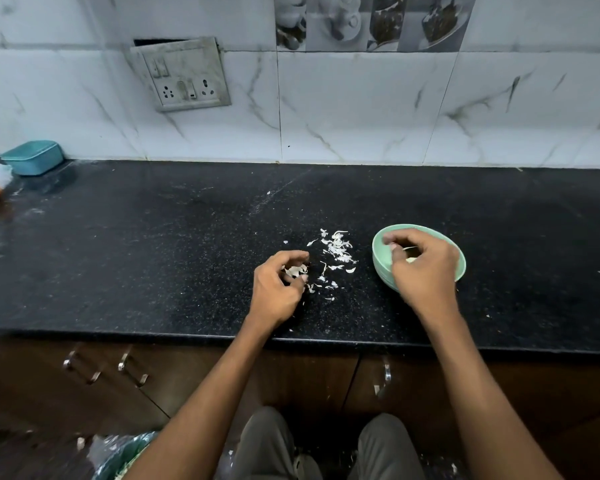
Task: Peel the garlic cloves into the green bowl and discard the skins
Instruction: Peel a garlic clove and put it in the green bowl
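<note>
The left hand (278,289) curls its grip around a papery white garlic piece (296,270), just left of the green bowl (459,261). The right hand (425,268) hangs over the bowl, fingers bent, pinching a thin pale sliver (409,248). One pale clove (411,260) shows inside. Loose white skins (336,252) litter the black tabletop (153,244) between hand and bowl.

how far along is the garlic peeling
Partly done. Loose skins already litter the counter. In hand: the right hand is over the green bowl, apparently dropping a clove, while the left hand holds skins. Left: discarding the skins; remaining cloves can't be seen.
</note>
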`<control>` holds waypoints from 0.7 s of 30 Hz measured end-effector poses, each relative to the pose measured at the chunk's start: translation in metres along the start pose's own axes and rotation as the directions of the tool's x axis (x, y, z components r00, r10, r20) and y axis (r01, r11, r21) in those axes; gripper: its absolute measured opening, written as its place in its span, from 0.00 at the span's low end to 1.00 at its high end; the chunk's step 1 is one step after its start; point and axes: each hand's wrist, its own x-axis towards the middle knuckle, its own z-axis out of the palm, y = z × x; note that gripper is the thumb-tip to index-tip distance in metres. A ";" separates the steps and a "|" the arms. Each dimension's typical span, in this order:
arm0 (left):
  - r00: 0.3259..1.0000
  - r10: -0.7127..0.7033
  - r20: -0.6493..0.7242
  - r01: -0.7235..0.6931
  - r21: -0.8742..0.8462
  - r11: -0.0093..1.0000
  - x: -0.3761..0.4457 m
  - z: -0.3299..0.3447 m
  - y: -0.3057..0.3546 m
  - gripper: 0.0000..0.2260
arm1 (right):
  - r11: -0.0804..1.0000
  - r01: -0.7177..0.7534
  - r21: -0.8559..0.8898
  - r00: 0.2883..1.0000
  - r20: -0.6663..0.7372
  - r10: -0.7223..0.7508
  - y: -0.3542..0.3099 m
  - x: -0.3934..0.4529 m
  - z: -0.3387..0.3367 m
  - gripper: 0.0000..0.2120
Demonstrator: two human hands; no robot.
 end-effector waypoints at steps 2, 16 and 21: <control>0.993 -0.071 -0.095 0.064 -0.077 0.995 0.001 0.000 -0.001 0.16 | 0.993 0.113 0.013 0.993 0.014 -0.113 -0.009 -0.014 0.019 0.09; 0.925 -0.291 -0.246 0.226 -0.262 0.938 -0.005 -0.010 -0.004 0.14 | 0.994 0.057 -0.098 0.964 0.264 -0.029 0.006 -0.055 0.088 0.14; 0.925 -0.304 -0.229 0.252 -0.228 0.940 -0.006 -0.009 -0.002 0.14 | 0.932 0.344 -0.117 0.823 0.515 -0.239 -0.006 -0.083 0.080 0.14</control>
